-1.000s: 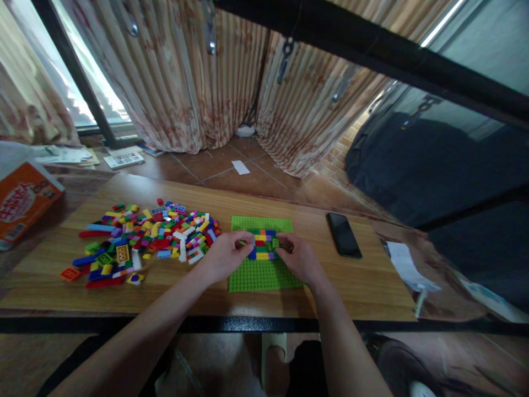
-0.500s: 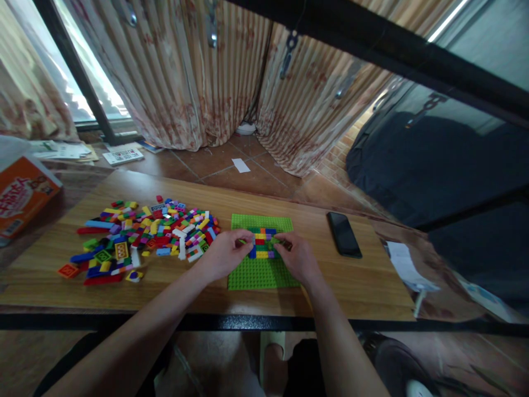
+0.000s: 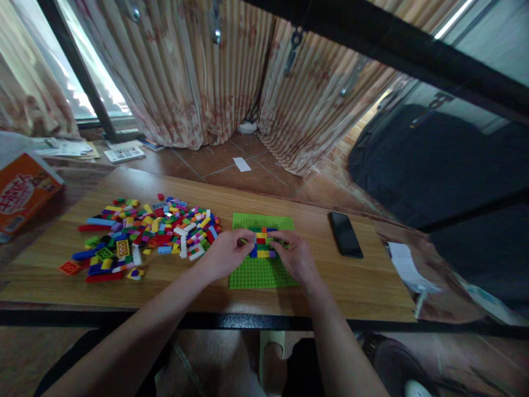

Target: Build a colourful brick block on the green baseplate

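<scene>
"What do you count, hands first?"

"Two on my feed; the left hand (image 3: 226,253) angles inward, thumb and fingertips drawn close at the left edge of the brick build (image 3: 261,241); the right hand (image 3: 295,256) curls over its right side; I can't tell whether either grips a brick."

"And the build?"

"One, multicoloured, on one green baseplate (image 3: 257,275); leftward, one heap of loose bricks (image 3: 155,225), too many to count; rightward, one phone (image 3: 345,235); far left, one orange box (image 3: 25,194)."

Before you, a flat black rectangular smartphone (image 3: 346,235) lies on the brown wood-grained desk (image 3: 372,289); beyond hang beige-and-red patterned fabric curtains (image 3: 182,82).
</scene>
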A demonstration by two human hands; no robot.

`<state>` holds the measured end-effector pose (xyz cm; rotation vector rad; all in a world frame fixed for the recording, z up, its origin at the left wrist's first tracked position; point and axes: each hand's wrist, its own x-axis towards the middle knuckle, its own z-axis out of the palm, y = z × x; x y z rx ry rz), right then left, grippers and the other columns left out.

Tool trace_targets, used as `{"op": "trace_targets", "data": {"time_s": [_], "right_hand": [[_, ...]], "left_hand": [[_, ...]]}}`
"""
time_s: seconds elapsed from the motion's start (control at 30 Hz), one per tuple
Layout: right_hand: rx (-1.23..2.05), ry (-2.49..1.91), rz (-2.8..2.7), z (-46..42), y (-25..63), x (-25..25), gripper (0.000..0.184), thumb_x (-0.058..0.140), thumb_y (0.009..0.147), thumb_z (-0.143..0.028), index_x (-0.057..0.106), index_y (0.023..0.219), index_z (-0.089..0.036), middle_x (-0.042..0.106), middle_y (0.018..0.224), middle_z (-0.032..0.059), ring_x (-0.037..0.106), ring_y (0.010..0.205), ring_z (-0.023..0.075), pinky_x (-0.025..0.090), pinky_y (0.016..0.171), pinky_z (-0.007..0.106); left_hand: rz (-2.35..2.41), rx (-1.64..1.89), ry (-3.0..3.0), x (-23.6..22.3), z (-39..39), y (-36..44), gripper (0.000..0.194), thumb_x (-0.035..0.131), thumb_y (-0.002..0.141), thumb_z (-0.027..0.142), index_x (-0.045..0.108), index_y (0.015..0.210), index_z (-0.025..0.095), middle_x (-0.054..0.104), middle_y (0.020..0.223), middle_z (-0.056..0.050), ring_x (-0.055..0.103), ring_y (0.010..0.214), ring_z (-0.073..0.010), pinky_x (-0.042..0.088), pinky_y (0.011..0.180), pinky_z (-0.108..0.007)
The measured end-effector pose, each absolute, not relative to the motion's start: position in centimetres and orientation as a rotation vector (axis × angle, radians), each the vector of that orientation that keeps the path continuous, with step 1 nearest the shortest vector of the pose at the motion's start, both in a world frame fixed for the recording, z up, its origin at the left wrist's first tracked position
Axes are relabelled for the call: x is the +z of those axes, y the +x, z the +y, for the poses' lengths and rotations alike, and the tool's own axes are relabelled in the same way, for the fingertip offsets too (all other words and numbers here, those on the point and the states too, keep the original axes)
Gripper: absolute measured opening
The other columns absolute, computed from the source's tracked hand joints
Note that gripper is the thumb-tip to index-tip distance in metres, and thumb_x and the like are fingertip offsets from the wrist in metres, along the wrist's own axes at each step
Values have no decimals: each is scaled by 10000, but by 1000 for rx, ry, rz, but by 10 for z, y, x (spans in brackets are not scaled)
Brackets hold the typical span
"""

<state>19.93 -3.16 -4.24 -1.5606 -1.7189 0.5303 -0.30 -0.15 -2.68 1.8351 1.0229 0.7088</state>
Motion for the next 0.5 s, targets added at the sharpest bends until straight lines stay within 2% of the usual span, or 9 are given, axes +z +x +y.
{"op": "trace_targets", "data": {"time_s": [0.5], "right_hand": [[349, -1574, -1896, -33, 200, -44, 224, 611, 820, -153, 747, 969, -251, 748, 955, 49, 669, 927, 224, 519, 873, 389]], "left_hand": [[1044, 697, 1859, -27, -2, -4, 242, 520, 841, 199, 682, 1017, 161, 739, 983, -50, 672, 869, -169, 521, 833, -318]]}}
